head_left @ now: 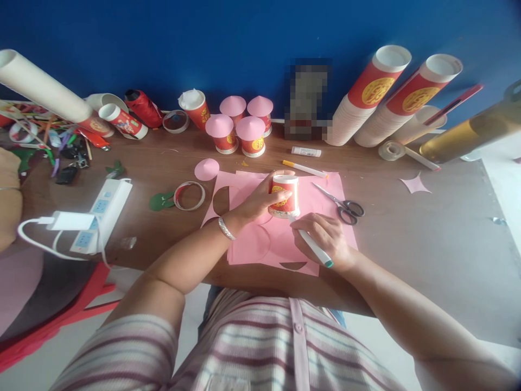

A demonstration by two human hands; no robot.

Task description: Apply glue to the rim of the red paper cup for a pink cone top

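Observation:
A red paper cup (290, 205) with a gold emblem is upside down over pink paper sheets (249, 239). Fingers of my left hand (260, 200) wrap round its left side, the thumb across its front. My right hand (325, 236) grips a white marker (312, 245) with a green end, its tip at the cup's lower rim, where small drawn marks show. Black-handled scissors (345, 209) lie on the paper to the right. An orange-and-white marker (303, 168) and a glue stick (306, 152) lie beyond the cup.
Several cups with pink cone tops (250, 128) stand at the back. Tall cup stacks (366, 98) lean at back right, near a tape roll (393, 150). A power strip (101, 214) with a charger and cable lies left. A tape ring (189, 195) is nearer.

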